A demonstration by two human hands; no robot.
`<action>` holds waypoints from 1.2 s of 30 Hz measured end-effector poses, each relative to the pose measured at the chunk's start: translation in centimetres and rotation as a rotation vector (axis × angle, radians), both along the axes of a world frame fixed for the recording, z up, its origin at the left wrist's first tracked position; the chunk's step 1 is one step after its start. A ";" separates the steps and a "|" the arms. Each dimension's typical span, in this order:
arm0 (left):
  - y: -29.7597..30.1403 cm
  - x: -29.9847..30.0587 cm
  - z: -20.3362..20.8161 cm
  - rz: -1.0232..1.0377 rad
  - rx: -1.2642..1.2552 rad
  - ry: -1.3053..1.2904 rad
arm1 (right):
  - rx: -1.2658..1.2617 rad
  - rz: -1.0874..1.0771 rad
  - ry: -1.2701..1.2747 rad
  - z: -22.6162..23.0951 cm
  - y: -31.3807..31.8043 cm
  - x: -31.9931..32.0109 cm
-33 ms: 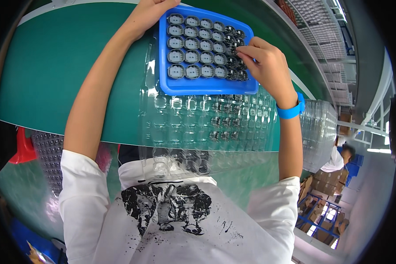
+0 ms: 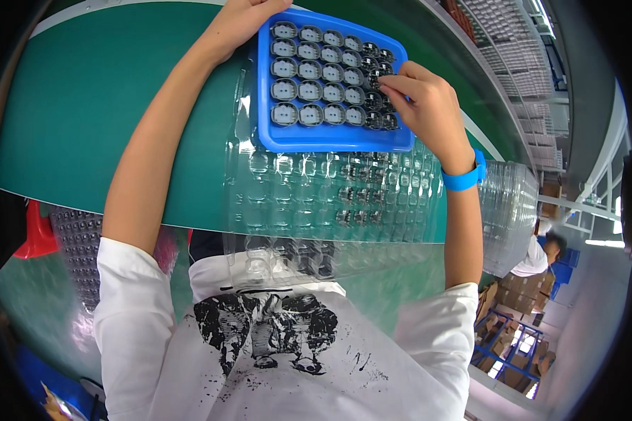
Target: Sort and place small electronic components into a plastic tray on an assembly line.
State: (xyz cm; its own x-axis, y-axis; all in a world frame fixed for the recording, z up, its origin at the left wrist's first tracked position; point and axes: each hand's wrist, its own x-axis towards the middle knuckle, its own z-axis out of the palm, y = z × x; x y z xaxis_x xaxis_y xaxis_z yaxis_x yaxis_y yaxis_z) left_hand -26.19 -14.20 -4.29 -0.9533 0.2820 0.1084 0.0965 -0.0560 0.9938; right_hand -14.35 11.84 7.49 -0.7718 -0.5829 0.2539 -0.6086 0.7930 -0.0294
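Note:
A blue tray (image 2: pixel 330 137) rests on clear blister sheets over the green table. Rows of round grey-faced parts (image 2: pixel 309 91) fill most of it, and smaller black parts (image 2: pixel 373 119) line its right side. My left hand (image 2: pixel 244 19) grips the tray's far left corner, its fingertips partly cut off by the picture's upper edge. Over the right-hand columns, my right hand (image 2: pixel 423 98) pinches one small black part (image 2: pixel 376 81) between thumb and forefinger. That part is mostly hidden by the fingertips, and whether it still touches the tray I cannot tell.
Clear blister sheets (image 2: pixel 288 203), a few cells holding dark parts, overhang the near edge of the green table (image 2: pixel 84 119). Stacked clear trays (image 2: pixel 505 210) stand at right. A red stool (image 2: pixel 38 235) is at lower left. Another person (image 2: pixel 534 259) is beyond, by cardboard boxes.
The blue tray and its parts have shifted slightly to the right, with my left hand moving along. My right hand stays nearly in place, still pinching.

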 end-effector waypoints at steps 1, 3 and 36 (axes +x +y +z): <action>0.1 0.0 0.2 0.007 0.000 -0.003 | 0.024 -0.007 0.006 -0.3 0.0 -0.1; 0.1 0.1 0.5 0.027 0.043 0.021 | 0.024 -0.005 0.001 -0.7 -0.1 -0.2; 0.0 -0.1 0.3 0.017 0.069 0.016 | -0.028 0.067 0.172 -1.3 -2.7 -5.0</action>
State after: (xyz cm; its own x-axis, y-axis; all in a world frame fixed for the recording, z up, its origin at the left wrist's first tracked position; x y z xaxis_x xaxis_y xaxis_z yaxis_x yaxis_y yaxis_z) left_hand -26.26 -14.17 -4.03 -0.9559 0.2566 0.1427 0.1142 -0.1228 0.9858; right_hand -19.33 9.18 6.15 -0.6753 -0.6223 0.3958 -0.6578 0.7509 0.0583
